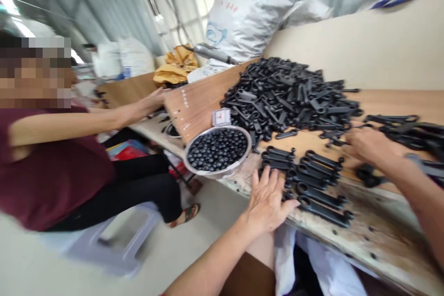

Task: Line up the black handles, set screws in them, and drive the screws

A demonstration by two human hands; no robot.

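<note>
From where I stand, the worker's left forearm slants up from below, and the left hand lies palm down with fingers spread and thumb out to the side, over the near-left ends of the laid-out black links; it is well open, and I can't tell whether anything is pinched under the fingers. The right arm comes in from the right side, its wrist low over the bench, and the right hand has its fingers bent at the front right edge of the big heap of black links. Those fingertips are blurred, so I can't say whether they grip the link just beside them. On the white sack behind the heap there's blue lettering near the top, red characters lower down and a blue drawing, all too smeared to read. White marks run along the wooden board, and a small clock shows a pale face with a red mark. The laid-out links sit between the two hands, ringed ends to the left, most side by side. Left of them stands a metal bowl of round black pieces. More loose links lie beyond the right wrist.
</note>
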